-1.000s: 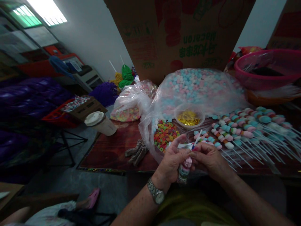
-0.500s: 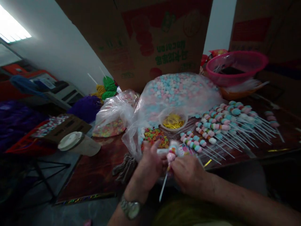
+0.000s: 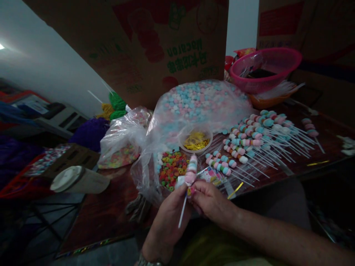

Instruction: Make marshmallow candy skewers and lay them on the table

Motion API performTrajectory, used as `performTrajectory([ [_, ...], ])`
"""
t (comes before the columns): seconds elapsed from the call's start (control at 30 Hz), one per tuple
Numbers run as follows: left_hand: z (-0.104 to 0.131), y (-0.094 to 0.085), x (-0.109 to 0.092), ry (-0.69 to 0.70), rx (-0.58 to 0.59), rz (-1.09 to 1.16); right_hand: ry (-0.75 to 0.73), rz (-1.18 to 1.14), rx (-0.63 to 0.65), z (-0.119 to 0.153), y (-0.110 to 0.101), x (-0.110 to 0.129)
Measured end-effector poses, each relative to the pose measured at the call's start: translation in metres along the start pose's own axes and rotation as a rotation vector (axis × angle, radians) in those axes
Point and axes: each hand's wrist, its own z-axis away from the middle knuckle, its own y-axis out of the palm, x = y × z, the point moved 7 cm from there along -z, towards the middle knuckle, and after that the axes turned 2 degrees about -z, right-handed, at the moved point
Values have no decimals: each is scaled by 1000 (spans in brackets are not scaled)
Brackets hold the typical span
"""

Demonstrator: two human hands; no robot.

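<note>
A wrapped marshmallow skewer (image 3: 191,170) stands tilted between my hands at the table's front edge, its white stick pointing down. My left hand (image 3: 173,212) is closed around the skewer from the left, at the base of the candy. From the right, my right hand (image 3: 208,197) pinches the gathered wrapper just below the marshmallows. Behind them are a pile of colourful ring candies (image 3: 173,166) and a round tub of gold twist ties (image 3: 195,141). Finished-looking marshmallow skewers (image 3: 249,138) lie in rows to the right.
A big bag of marshmallows (image 3: 194,99) lies before a cardboard box (image 3: 133,55). A pink basket (image 3: 266,79) is at the back right. On the left are a bag of ring candies (image 3: 119,155), a lidded cup (image 3: 80,180) and a grey glove (image 3: 138,207).
My left hand, spread before, has closed in at the skewer. The skewer is more upright and clearer. The camera view has shifted, so the table items appear further left.
</note>
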Motion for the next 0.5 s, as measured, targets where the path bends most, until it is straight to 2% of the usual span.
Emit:
performTrajectory([
  [0.07,-1,-1,-2,-11,-12,24,96,-33,84,0,4,-11],
  [0.13,-3,-11,-7,47,-69,-48,131,-26,110,0,-1,-15],
  [0.2,-3,-23,-12,175,-205,-172,103,-7,45,1,-14,-11],
  [0.27,-5,-19,-11,259,-234,-367,-20,40,-58,3,-29,1],
  [0.3,-6,-8,-9,291,-182,-495,-99,71,-109,6,-36,8],
  [0.4,-10,41,6,360,191,-996,-227,122,-249,25,-68,15],
  [0.43,-11,51,11,361,301,-1181,-223,125,-344,38,-90,11],
  [0.47,-14,52,11,357,334,-1351,-204,120,-441,55,-117,5],
  [0.5,-19,49,8,355,316,-1491,-204,154,-610,80,-152,0],
])
